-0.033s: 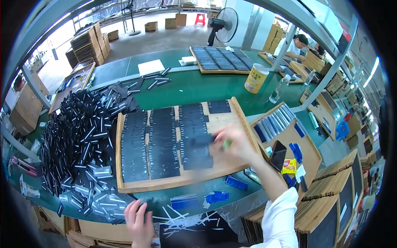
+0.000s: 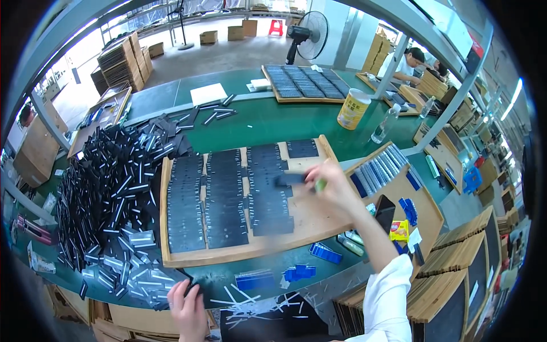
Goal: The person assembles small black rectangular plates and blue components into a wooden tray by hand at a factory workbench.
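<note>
Over the wooden tray (image 2: 319, 230), my right hand (image 2: 332, 183) has its fingers closed on a small black flat piece (image 2: 289, 180). A small green object (image 2: 321, 184), its kind unclear, also shows in that hand. Three long columns of overlapping black flat pieces (image 2: 187, 199) lie in the tray, with a short column at the far right. My left hand (image 2: 187, 310), at the bench's near edge, pinches a dark piece at its fingertips, partly hidden. Beside it lies a pile of clear-and-black strips (image 2: 145, 276).
A big heap of black pieces with white strips (image 2: 108, 194) covers the left. Blue strips (image 2: 255, 279) and white slivers (image 2: 250, 305) lie in front. A second tray (image 2: 427, 211) holds a phone (image 2: 384, 208) at right. Behind stand a yellow can (image 2: 353, 108) and a bottle (image 2: 386, 122).
My right hand has shifted slightly right and away from me with the black piece. My left hand has moved a little left, and a dark piece now shows at its fingertips.
</note>
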`<action>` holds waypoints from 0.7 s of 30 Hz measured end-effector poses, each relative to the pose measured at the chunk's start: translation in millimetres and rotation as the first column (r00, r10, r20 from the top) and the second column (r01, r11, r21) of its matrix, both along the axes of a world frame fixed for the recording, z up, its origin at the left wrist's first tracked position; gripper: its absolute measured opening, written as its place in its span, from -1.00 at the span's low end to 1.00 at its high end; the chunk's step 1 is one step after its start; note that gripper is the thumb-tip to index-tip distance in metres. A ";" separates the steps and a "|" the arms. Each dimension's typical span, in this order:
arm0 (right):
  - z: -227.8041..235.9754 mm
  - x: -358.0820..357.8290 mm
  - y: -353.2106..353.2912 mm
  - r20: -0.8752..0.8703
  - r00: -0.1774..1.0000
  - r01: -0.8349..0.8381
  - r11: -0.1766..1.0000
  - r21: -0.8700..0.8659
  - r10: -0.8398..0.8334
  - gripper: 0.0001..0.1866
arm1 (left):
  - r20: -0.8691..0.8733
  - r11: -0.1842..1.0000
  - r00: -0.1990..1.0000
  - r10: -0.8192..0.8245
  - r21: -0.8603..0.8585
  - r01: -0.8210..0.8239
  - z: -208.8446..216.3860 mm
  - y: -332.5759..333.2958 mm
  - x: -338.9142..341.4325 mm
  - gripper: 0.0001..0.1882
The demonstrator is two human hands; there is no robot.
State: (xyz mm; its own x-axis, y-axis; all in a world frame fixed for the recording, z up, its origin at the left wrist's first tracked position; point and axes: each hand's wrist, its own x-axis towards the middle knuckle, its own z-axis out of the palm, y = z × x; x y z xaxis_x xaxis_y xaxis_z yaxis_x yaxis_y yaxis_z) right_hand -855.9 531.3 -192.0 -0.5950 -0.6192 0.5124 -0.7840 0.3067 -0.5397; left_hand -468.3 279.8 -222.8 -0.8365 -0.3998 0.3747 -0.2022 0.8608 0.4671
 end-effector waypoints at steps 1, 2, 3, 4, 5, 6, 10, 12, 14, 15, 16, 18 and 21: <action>-7.0 -38.1 15.4 -0.039 0.999 -0.007 1.000 -0.030 0.006 -0.82 | 0.038 0.999 0.999 0.034 0.007 -0.034 -6.3 -4.5 5.3 -0.67; -4.5 -57.2 22.9 -0.094 0.995 0.036 0.999 0.019 -0.034 -0.80 | 0.080 0.997 0.994 0.076 0.012 -0.077 -11.6 -7.7 10.2 -0.67; -5.0 -69.6 23.8 -0.147 0.987 0.074 0.995 0.061 -0.065 -0.77 | 0.120 0.996 0.989 0.081 0.026 -0.085 -13.0 -8.7 14.5 -0.68; -7.5 -77.5 22.6 -0.146 0.987 0.069 0.996 0.059 -0.059 -0.77 | 0.121 0.996 0.989 0.087 0.024 -0.091 -20.0 -10.2 19.0 -0.68; -9.6 -83.0 20.3 -0.129 0.990 0.059 0.997 0.055 -0.052 -0.76 | 0.126 0.996 0.988 0.090 0.016 -0.093 -27.7 -11.4 23.0 -0.68; -11.3 -88.6 19.1 -0.113 0.993 0.052 0.997 0.052 -0.045 -0.75 | 0.132 0.996 0.987 0.092 0.008 -0.094 -34.6 -12.4 25.6 -0.68; -11.8 -96.3 12.6 -0.156 0.988 0.035 0.997 0.075 -0.023 -0.74 | 0.146 0.994 0.984 0.100 0.021 -0.104 -35.6 -8.5 28.7 -0.70; -14.9 -96.4 14.1 -0.191 0.981 0.028 0.995 0.095 -0.010 -0.75 | 0.139 0.995 0.986 0.087 0.028 -0.091 -34.1 -8.3 31.7 -0.71; -17.9 -95.1 8.9 -0.218 0.976 0.011 0.993 0.115 0.014 -0.76 | 0.140 0.996 0.987 0.083 0.033 -0.089 -32.7 -9.2 34.7 -0.71; -18.6 -92.6 10.2 -0.218 0.976 0.038 0.994 0.100 -0.015 -0.74 | 0.132 0.998 0.989 0.067 0.012 -0.069 -32.7 -10.2 34.8 -0.71; -21.8 -91.1 10.6 -0.214 0.976 0.064 0.994 0.086 -0.045 -0.72 | 0.127 0.999 0.991 0.051 -0.009 -0.050 -34.6 -12.2 35.9 -0.71; -30.3 -93.0 8.0 -0.144 0.988 0.057 0.998 -0.004 -0.057 -0.70 | 0.132 0.999 0.991 0.017 -0.034 -0.013 -42.1 -20.9 38.3 -0.64; -2.9 -65.6 5.9 -0.196 0.976 0.103 0.995 0.019 -0.097 -0.68 | 0.124 0.998 0.990 0.060 -0.021 -0.057 -18.1 -14.1 29.7 -0.67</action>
